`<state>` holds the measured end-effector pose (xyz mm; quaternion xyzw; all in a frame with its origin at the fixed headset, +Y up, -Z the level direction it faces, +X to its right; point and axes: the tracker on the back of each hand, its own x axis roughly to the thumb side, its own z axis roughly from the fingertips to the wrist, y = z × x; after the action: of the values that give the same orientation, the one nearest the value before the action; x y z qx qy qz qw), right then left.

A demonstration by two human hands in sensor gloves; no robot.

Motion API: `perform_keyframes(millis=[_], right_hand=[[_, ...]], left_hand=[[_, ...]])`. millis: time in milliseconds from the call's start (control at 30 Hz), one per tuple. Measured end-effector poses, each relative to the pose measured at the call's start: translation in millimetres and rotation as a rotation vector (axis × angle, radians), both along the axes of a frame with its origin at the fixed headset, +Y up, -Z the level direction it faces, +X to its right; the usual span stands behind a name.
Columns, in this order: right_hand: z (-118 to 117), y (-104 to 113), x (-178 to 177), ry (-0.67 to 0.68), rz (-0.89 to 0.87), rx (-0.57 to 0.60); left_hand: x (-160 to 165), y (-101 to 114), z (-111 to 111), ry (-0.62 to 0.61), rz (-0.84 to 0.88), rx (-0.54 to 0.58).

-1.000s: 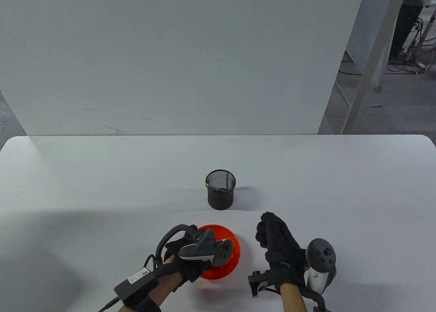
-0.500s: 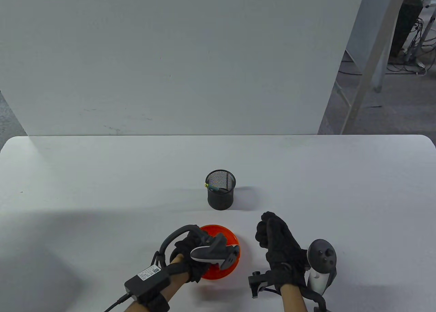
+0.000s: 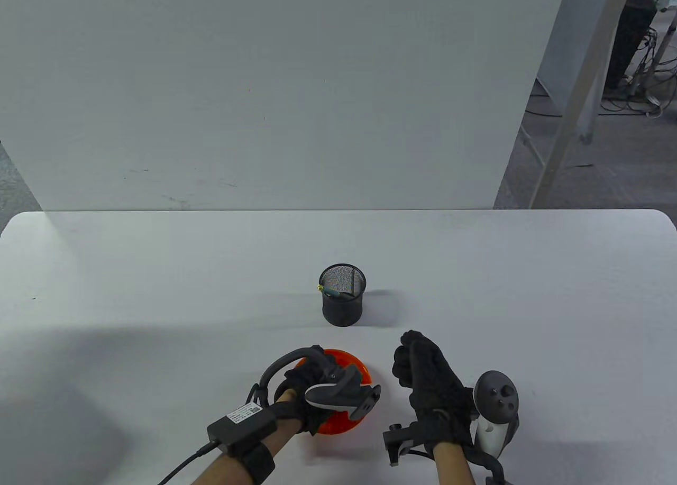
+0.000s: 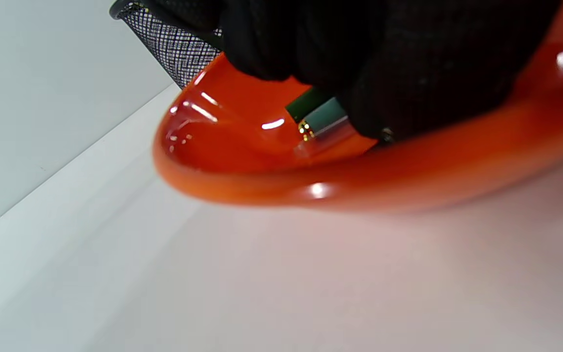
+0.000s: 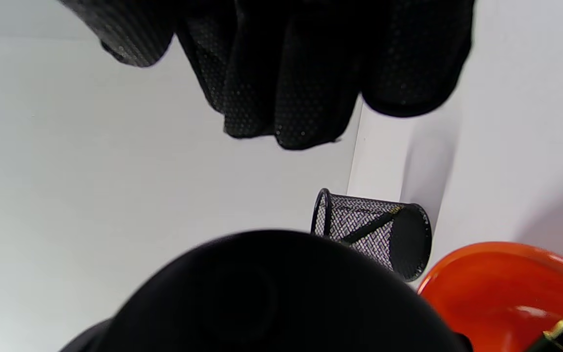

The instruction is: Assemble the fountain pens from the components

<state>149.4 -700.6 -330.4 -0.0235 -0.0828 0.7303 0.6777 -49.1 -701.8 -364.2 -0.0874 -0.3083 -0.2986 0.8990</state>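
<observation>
One camera looks down on the counter [image 3: 158,273]; both wrist cameras sit close, sharing the orange bowl [image 4: 242,146] and mesh cup [image 5: 374,232].

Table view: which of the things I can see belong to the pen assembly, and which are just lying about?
Part of the job:
- glossy orange plastic bowl
- green pen parts with gold trim in the bowl, under the left hand
- black wire-mesh pen cup with a green pen inside
- right hand, nothing visible in it

Just lying about:
- nothing else on the white table
</observation>
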Motion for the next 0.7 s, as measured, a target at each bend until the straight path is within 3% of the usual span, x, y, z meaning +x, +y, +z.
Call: perform_keyframes(millis=[267,433,533,700], right_hand=[[0,0,2,-0.004,-0.005,-0.005],[0,0,1,0.003,-0.016,-0.013],[0,0,1,0.008,-0.016,-0.008],[1,-1,2,0.003,-0.012,-0.007]], left_hand=[[0,6,-5,0.054,0.017,-0.058],[-1,17,-1,0.027,-0.01,-0.079],[-5,34,2,0.027,0.023,-0.048],[-34,74,7,0.089,0.266,0.007]])
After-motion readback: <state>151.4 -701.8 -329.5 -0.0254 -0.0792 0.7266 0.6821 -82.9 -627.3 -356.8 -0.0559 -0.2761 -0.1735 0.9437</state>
